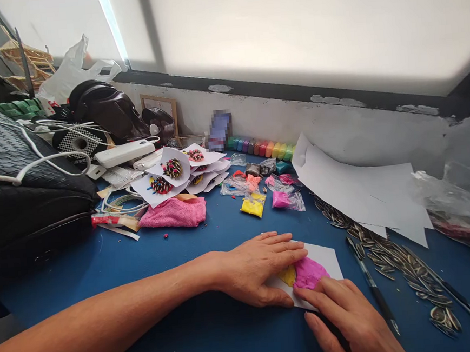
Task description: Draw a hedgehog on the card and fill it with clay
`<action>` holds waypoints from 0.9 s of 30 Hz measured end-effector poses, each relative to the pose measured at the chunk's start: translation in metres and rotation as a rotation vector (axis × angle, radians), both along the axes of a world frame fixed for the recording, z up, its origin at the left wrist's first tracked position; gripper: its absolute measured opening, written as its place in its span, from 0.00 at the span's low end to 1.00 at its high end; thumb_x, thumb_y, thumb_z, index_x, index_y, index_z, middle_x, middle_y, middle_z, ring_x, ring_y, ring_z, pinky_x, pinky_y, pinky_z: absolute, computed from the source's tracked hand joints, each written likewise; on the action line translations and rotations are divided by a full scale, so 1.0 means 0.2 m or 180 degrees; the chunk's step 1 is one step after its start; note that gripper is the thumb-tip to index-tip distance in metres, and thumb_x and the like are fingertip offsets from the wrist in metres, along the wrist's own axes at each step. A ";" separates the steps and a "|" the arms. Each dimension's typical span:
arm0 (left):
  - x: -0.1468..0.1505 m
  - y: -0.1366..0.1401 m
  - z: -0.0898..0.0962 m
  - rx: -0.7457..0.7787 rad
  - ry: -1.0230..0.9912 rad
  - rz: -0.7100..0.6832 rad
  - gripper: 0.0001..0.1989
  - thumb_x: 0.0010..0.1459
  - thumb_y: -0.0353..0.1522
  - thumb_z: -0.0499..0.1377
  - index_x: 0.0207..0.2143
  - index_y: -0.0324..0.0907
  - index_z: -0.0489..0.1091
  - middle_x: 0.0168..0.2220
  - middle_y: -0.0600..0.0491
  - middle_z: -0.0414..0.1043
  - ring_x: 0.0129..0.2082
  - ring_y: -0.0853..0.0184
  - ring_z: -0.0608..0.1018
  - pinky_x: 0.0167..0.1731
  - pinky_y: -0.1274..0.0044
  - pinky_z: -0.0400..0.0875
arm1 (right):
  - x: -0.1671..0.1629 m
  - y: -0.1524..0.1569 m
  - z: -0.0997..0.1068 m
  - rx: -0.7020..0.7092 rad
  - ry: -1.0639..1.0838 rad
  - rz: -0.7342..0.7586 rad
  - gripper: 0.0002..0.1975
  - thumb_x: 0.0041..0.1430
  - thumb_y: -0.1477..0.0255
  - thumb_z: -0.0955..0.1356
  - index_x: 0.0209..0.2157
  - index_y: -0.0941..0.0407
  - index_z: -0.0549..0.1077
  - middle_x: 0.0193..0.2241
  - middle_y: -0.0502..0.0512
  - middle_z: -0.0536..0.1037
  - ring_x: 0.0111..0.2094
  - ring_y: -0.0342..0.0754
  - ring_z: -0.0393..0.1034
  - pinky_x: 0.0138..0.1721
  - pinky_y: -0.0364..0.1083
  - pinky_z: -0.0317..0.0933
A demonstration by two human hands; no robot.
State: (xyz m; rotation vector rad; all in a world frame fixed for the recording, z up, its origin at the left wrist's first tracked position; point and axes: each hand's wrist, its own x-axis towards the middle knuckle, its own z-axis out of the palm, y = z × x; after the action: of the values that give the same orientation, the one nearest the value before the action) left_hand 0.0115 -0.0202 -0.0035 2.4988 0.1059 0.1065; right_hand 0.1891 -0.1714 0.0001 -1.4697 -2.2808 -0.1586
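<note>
A flattened piece of magenta modelling clay [311,272] lies beside a yellow piece of clay [288,275] on a small sheet of white paper [326,253]. My left hand [262,269] rests flat on the left part of the sheet, fingers stretched out, covering some of the yellow clay. With its index fingertip, my right hand [352,318] touches the lower edge of the magenta clay. Its thumb stands apart from that finger, and nothing shows between them. A dark area under the right palm is too hidden to make out.
Sunflower seeds [387,248], a pen [371,284] and larger white sheets [353,183] lie to the right. Ahead are a yellow clay packet [253,204] and a pink clay packet [281,199]. A pink cloth [175,213], decorated papers [173,170] and a black bag [29,203] stand left.
</note>
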 end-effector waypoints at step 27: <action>0.00 0.00 0.01 -0.0048 -0.0022 -0.0015 0.40 0.59 0.47 0.56 0.66 0.37 0.49 0.68 0.46 0.46 0.69 0.57 0.46 0.66 0.64 0.39 | 0.05 0.01 -0.04 0.0621 -0.1004 0.0256 0.14 0.63 0.73 0.64 0.49 0.59 0.75 0.30 0.56 0.75 0.30 0.46 0.69 0.37 0.48 0.61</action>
State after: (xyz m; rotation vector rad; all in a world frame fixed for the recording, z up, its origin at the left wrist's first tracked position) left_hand 0.0106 -0.0197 -0.0018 2.4835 0.0977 0.1122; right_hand 0.1998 -0.1696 -0.0070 -1.3268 -2.4801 -0.6096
